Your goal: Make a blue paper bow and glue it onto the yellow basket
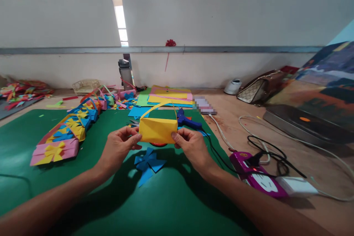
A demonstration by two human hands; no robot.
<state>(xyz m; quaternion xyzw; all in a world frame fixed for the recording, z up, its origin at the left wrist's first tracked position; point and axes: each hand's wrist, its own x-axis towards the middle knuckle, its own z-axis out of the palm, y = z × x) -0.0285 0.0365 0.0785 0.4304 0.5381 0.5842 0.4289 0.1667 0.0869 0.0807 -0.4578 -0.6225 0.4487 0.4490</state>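
A yellow paper bag (pixel 157 130) with a thin strip handle is held up between my two hands over the green mat. My left hand (pixel 121 142) pinches its left edge, thumb in front. On the other side, my right hand (pixel 190 143) pinches the right edge the same way. Below the bag lies a blue pinwheel-shaped paper flower (pixel 149 163) on the mat. Just behind my right hand is a blue glue gun (pixel 188 120) with a black cord. Scissors (pixel 134 122) show partly beside the left edge of the bag, mostly hidden.
Finished paper bags with flowers (pixel 56 151) form a row at left. Stacked coloured sheets (pixel 171 96), a grey bottle (pixel 125 73) and a phone (pixel 204 105) stand or lie at the back. A purple power strip (pixel 258 173) with tangled cords is at right.
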